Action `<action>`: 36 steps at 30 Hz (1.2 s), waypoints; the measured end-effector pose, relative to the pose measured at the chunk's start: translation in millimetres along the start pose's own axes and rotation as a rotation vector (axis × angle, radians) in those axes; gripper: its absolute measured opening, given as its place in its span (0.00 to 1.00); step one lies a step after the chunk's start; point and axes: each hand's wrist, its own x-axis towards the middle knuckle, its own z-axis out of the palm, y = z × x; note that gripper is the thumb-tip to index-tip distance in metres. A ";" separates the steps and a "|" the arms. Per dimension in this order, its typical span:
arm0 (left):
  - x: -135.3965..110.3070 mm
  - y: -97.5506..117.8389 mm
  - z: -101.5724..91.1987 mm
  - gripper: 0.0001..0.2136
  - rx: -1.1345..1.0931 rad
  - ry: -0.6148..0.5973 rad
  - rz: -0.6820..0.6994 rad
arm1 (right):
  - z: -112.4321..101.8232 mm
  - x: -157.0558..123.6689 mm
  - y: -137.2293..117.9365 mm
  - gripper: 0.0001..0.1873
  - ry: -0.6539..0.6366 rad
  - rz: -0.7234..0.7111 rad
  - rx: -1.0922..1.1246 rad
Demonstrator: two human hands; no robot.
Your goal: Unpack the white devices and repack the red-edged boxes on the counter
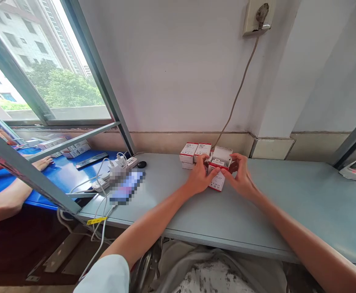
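Note:
A small white-and-red cardboard box (216,182) with its lid flap raised is between my two hands, tilted toward me over the grey table. White contents (220,162) show inside its mouth; I cannot make out what they are. My left hand (200,176) grips the box's left side, thumb on the front face. On the right side, my right hand (241,177) holds it with the thumb at the front and fingers near the top edge. Just behind my left hand stand several similar closed boxes (187,152), stacked against the wall side.
Left on the grey table (165,171) lie a blurred-out phone (127,187), a power strip (131,162) with white cables and a black round object (141,164). Beyond a metal frame, a co-worker's arm (16,195) rests at a blue table. A corded plug (262,13) is on the wall.

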 end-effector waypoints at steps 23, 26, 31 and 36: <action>-3.0 9.0 -1.8 0.21 0.144 0.014 0.256 | -15.1 9.4 -6.4 0.11 0.146 -0.147 -0.135; -4.2 12.1 -0.8 0.21 0.160 0.024 0.324 | -17.3 8.9 -12.8 0.11 0.186 -0.164 -0.180; -5.3 11.8 0.8 0.18 0.167 0.060 0.454 | -18.1 5.9 -20.4 0.11 0.181 -0.259 -0.252; -4.1 8.3 0.2 0.21 0.224 0.095 0.516 | -17.1 6.2 -21.1 0.14 0.097 -0.219 -0.204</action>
